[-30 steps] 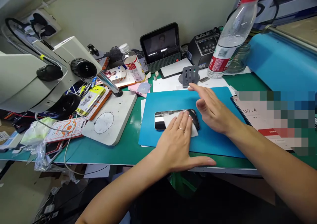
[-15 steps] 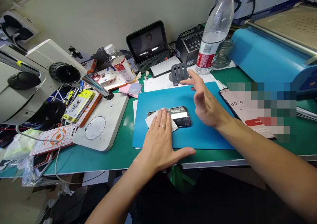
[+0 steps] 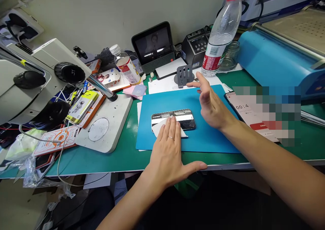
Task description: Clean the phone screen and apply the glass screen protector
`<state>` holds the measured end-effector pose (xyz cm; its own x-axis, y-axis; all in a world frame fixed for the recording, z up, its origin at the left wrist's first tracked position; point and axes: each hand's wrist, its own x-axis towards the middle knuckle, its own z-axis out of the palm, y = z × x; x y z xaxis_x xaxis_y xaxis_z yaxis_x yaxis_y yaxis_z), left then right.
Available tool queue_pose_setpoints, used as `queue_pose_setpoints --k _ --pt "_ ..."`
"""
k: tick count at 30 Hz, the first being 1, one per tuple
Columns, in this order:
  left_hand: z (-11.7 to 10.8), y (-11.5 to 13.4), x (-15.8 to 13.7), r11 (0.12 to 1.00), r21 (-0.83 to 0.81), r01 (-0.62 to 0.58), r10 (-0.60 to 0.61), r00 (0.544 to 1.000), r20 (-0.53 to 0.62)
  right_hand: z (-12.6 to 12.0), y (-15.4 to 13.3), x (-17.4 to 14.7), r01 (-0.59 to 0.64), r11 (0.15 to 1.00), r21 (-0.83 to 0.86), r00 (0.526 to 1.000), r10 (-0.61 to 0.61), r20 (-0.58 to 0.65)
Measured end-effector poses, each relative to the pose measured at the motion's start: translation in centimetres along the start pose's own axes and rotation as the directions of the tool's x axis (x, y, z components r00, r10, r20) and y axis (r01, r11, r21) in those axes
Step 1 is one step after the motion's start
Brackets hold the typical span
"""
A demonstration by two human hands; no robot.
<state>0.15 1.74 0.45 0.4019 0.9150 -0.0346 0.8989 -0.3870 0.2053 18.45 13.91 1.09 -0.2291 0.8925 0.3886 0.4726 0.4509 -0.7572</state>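
A dark, glossy smartphone (image 3: 186,116) lies face up on the blue mat (image 3: 165,98), its glass reflecting light. Over its lower left part is a white wiping cloth (image 3: 157,127). My left hand (image 3: 169,150) presses flat on that cloth, fingers stretched together and thumb spread to the right; a ring is on one finger. Part of the cloth and the phone's lower edge are hidden beneath the fingers. To the right, my right hand (image 3: 212,106) hovers above the mat with its fingers apart and holds nothing.
A larger phone (image 3: 251,113) with a lit screen lies right of the mat. Behind stand a grey phone stand (image 3: 184,76), a water bottle (image 3: 219,37) and a smart display (image 3: 153,45). A microscope base (image 3: 111,128) and stacked boxes (image 3: 83,108) occupy the left; a blue machine (image 3: 274,57) the right.
My left hand has slid the cloth slightly right and toward me across the phone, uncovering its upper left part. My right hand stays nearly where it was.
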Motion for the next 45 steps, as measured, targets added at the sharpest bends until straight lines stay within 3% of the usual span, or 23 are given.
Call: queue_pose_setpoints --k 6,12,19,26,31,35,45 --pt "0.0 0.0 -1.0 1.000 0.014 -0.008 0.008 0.999 0.040 -0.1 -0.1 0.0 -0.007 0.999 0.035 1.000 0.007 0.004" --pt "-0.4 -2.2 -2.4 0.996 0.062 0.066 -0.065 0.998 -0.012 -0.4 -0.4 -0.1 -0.016 0.999 0.048 1.000 0.015 0.019" --pt "-0.4 -2.2 -1.7 0.995 0.080 0.064 -0.063 0.998 -0.021 -0.4 -1.0 0.0 0.002 1.000 -0.023 1.000 -0.002 0.027" --pt "-1.5 -4.2 -0.9 0.993 -0.032 -0.111 0.113 0.992 0.062 -0.2 -0.7 0.1 -0.001 1.000 -0.026 0.999 0.002 0.035" --pt "-3.9 -6.4 0.8 0.978 -0.102 -0.183 0.195 0.974 0.118 -0.2 -0.6 0.1 -0.022 0.999 -0.038 0.999 0.024 0.045" --pt "-5.5 -7.4 2.9 0.983 -0.033 -0.182 0.185 0.978 0.095 -0.2 -0.6 0.2 -0.028 0.998 -0.054 0.999 0.030 0.033" --pt "-5.6 -8.7 6.8 0.989 0.076 -0.123 0.099 0.960 0.262 -0.2 -0.6 0.2 -0.024 0.998 -0.052 0.999 0.026 0.039"
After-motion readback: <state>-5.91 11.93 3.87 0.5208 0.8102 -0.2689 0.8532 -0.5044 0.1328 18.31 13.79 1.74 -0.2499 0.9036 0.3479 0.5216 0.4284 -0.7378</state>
